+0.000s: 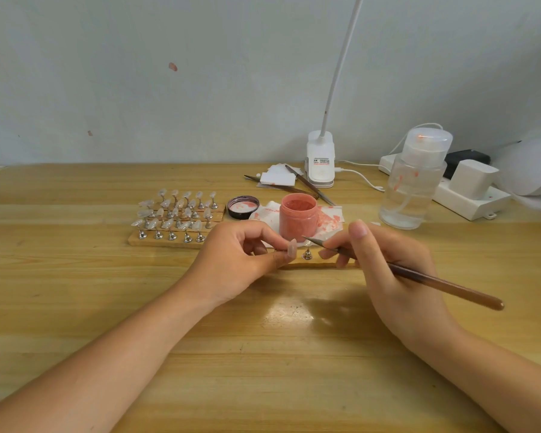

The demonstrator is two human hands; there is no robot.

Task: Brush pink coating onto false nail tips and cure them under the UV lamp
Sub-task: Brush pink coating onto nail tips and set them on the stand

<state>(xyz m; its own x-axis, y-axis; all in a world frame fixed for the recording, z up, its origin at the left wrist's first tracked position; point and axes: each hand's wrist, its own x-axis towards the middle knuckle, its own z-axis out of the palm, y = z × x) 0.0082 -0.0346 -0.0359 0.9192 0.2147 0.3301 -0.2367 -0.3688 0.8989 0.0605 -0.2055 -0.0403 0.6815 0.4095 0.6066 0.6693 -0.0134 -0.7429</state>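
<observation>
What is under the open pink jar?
A white tissue smeared with pink lies under the pink jar on the table. The patch directly beneath the jar is covered.

1. Open tabletop point(263, 354) lies near the person (bare wood).
2. Behind it stand the pink jar point(298, 217), nail stands point(175, 217) and clear bottle point(414, 179).

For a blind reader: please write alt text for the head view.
A person's left hand pinches a pale false nail tip while the right hand holds a brown-handled brush toward it, before an open jar of pink coating on a wooden table.
</observation>
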